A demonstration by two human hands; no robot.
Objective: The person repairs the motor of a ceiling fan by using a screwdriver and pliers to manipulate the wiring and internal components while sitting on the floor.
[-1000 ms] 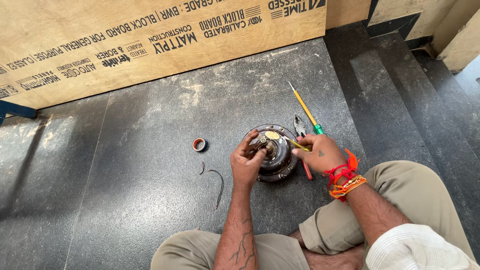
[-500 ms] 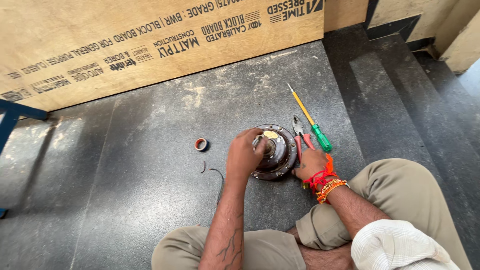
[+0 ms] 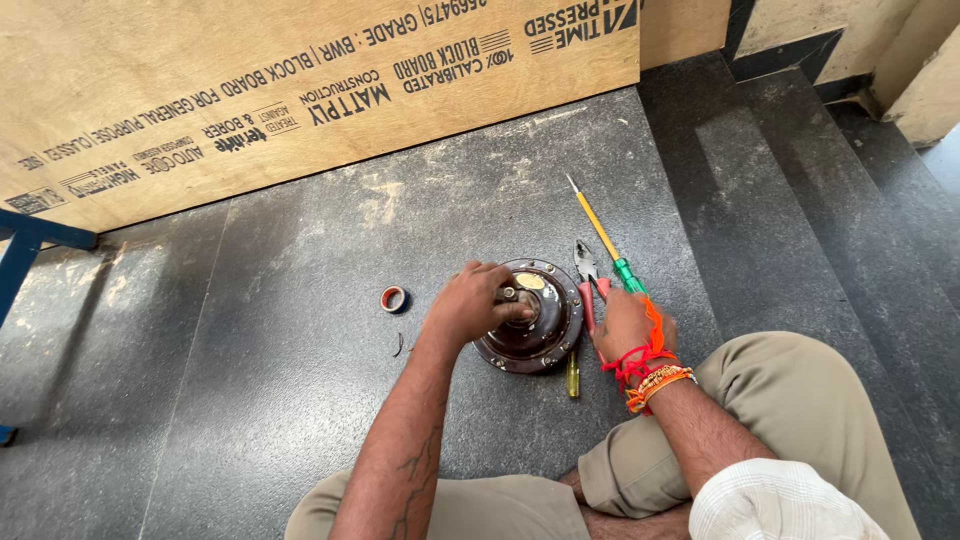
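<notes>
Left hand point(image 3: 470, 305) clasped over round motor housing point(image 3: 545, 325), right hand point(image 3: 625, 325) curled on pliers point(image 3: 590, 280)

The right hand point(image 3: 625, 325) covers the pliers' point(image 3: 588, 275) red handles, hiding whether it grips them.

Round motor housing point(image 3: 535, 325): dark brown metal disc, glossy, lying flat on the dark speckled floor. A raised hub with a short shaft stands at its centre, and a pale yellowish patch shows near its 12 o'clock rim. Its 9 o'clock portion is covered by the left hand point(image 3: 470, 305), fingers closed around the hub.

Pliers point(image 3: 590, 280): red handles, grey jaws pointing to 12 o'clock, lying flat just off the housing's 3 o'clock edge. The right hand point(image 3: 625, 325) rests over the handle ends, so the grip itself cannot be made out.
</notes>
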